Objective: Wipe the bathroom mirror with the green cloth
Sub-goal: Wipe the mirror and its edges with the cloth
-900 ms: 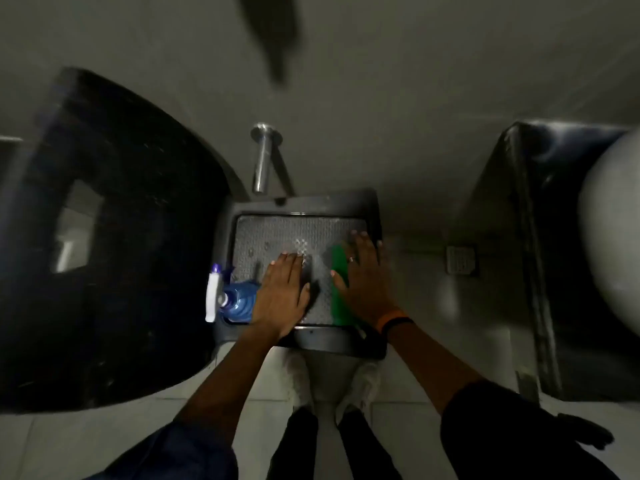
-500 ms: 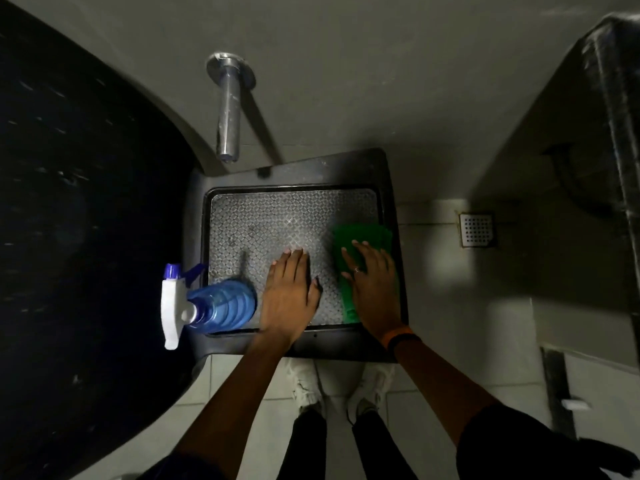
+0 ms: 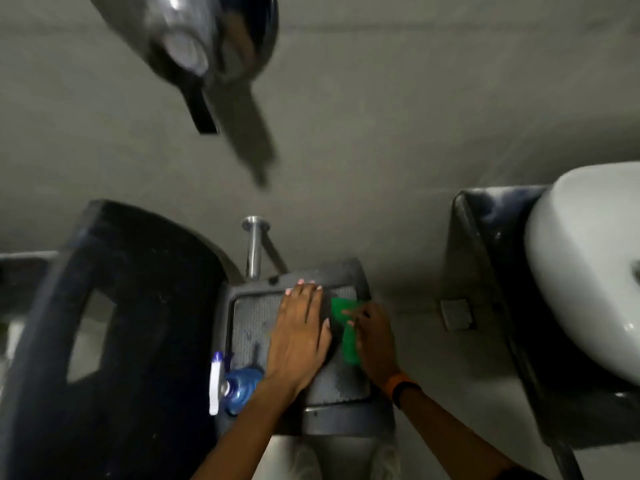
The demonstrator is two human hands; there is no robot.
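Head cam: we've tipped the view up since half a second ago; mirror [image 3: 214, 46] now in frame, top left, blurred.

Earlier frames show only the tray [image 3: 349, 386] and floor, so we read this as looking for the target before lifting the cloth [image 3: 348, 336]; wiping hasn't started. Cloth lies on the tray's right side, folded into a strip, long axis running from us toward the wall, far end just short of the tray's back rim. Right hand [image 3: 375, 341] rests on it, fingers curling at its left edge; can't tell if it's actually pinched yet. Left hand [image 3: 301, 334] is flat and spread on the tray, holding nothing, and has slid toward the back rim. Bottle [image 3: 239, 388] lies at the tray's near-left corner, nozzle away from the cloth.
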